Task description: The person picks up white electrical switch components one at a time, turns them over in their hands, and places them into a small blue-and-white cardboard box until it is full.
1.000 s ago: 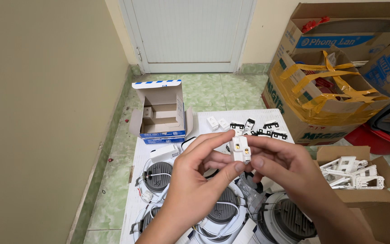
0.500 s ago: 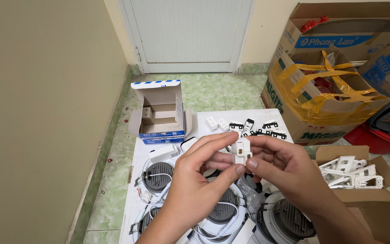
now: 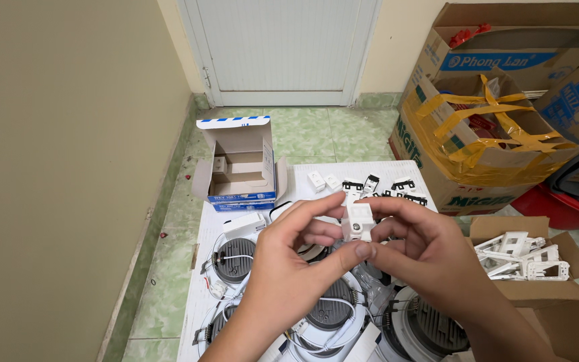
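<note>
At the left stands an open small carton (image 3: 239,164) on the white board (image 3: 196,281). My left hand (image 3: 289,268) and my right hand (image 3: 430,258) both pinch one white switch module (image 3: 358,222) above the round downlights (image 3: 234,260). At the right is a box of white frames (image 3: 523,258).

Both hands bare: left hand (image 3: 289,265), right hand (image 3: 430,258). No gloves, rings, watch or wristband showed on either. Forearms were bare as well, right down to the bottom edge of the view; no sleeve or cuff was in sight on either side. Fingernails were short and plain, unpainted; the left thumbnail was the clearest one. Fingers looked slim. No marks, tape or plasters were visible. Nothing else of the person was in view.
</note>
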